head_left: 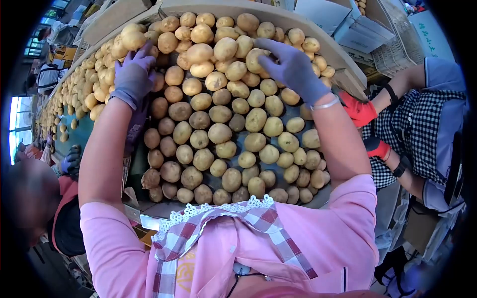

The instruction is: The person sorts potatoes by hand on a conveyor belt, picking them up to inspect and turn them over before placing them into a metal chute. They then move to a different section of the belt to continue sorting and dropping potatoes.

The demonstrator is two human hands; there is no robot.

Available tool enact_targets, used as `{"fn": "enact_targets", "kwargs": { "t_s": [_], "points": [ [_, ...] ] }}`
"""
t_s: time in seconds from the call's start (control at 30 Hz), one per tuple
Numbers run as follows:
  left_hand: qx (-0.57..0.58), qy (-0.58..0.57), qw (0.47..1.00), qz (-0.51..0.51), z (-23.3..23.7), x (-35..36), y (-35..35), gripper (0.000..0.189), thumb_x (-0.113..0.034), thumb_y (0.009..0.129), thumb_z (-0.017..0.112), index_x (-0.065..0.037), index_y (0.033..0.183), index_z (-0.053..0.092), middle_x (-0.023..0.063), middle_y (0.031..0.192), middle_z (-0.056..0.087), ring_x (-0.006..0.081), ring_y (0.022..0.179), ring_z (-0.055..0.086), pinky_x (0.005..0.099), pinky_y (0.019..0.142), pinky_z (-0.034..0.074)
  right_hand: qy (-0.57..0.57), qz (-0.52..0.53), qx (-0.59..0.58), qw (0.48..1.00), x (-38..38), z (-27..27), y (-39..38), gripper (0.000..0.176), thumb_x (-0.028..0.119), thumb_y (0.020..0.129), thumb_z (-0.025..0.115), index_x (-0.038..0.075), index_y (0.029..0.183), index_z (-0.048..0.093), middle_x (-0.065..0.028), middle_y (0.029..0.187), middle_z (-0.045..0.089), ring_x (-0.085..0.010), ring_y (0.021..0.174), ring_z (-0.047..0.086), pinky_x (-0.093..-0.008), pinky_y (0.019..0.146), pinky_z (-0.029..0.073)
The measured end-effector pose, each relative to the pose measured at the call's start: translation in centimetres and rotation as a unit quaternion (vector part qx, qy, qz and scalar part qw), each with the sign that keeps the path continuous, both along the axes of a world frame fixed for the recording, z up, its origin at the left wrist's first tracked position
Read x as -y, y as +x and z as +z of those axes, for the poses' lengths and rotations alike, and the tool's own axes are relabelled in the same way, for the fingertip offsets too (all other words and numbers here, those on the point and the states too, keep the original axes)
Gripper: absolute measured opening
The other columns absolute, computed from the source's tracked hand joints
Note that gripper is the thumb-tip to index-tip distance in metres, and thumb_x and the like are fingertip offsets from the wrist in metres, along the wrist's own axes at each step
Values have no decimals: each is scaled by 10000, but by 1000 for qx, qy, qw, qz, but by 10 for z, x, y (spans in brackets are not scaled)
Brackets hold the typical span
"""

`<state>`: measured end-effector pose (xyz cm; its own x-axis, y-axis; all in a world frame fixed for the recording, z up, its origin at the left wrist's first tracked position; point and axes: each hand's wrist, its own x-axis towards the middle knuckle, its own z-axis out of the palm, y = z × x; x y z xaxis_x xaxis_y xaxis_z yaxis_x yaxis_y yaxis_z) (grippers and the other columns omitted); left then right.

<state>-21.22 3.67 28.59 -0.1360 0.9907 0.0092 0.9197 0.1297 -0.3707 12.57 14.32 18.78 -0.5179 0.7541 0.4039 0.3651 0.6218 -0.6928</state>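
Many potatoes lie in a layer across a dark sorting surface, heaped higher toward its far side. My left hand, in a purple glove, is at the upper left of the pile, its fingers against potatoes and just below a large pale potato. At the upper right, my right hand, also gloved, reaches over the pile with thumb and fingers apart beside a potato. Whether its fingertips touch that potato is hard to tell.
A wooden rim borders the far side. Beyond it are cardboard boxes and a plastic crate. A co-worker's red-gloved hand is close on the right. Another person is at the left. More potatoes stretch away left.
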Motion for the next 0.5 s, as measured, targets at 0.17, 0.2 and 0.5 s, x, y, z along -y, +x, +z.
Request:
{"fn": "enact_targets", "kwargs": {
  "t_s": [0.17,0.2,0.5],
  "points": [
    [62,-7,995,74,4,8,-72,382,-124,808,634,-253,1167,659,-28,1570,356,344,1373,417,657,1051,357,-97,-5,153,983,1,-19,-30,631,427,842,689,110,1357,511,-225,1293,590,-387,1116,625,-451,909,526],
    [58,-15,997,55,-1,15,-110,436,-120,807,643,-287,1209,648,-12,1583,321,349,1367,424,637,1025,398,-107,6,155,982,14,-28,-23,626,412,830,703,105,1343,517,-226,1285,586,-389,1114,624,-448,909,526],
    [-56,-22,968,245,-2,139,-173,395,-193,862,614,-135,1252,612,76,1552,378,300,1322,465,527,1105,343,-32,142,94,985,134,-35,13,594,414,779,746,186,1295,559,-155,1102,585,-338,805,673,-462,692,553]
  ]
}}
